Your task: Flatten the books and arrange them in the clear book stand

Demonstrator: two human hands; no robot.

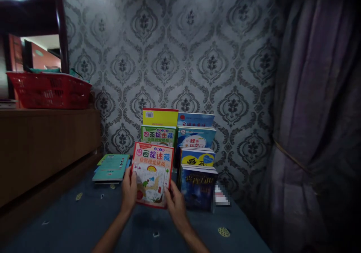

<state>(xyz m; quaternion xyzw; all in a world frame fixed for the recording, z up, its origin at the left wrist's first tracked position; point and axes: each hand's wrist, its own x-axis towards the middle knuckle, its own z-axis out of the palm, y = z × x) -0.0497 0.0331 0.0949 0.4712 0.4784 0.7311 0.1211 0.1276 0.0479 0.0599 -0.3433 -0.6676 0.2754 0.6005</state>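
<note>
Between my two hands a red-edged children's picture book is held upright, its cover facing me. My left hand grips its left edge, fingers behind the cover and thumb in front. On the lower right edge, my right hand is closed in the same way. Right behind it stands a green picture book, with a yellow book taller at the back. To the right is a second column: blue books, a yellow-and-blue book and a dark blue book in front.
A stack of teal books lies flat at the left on the dark blue patterned cloth. A wooden cabinet bears a red basket and a mirror. A curtain hangs at the right; patterned wallpaper is behind.
</note>
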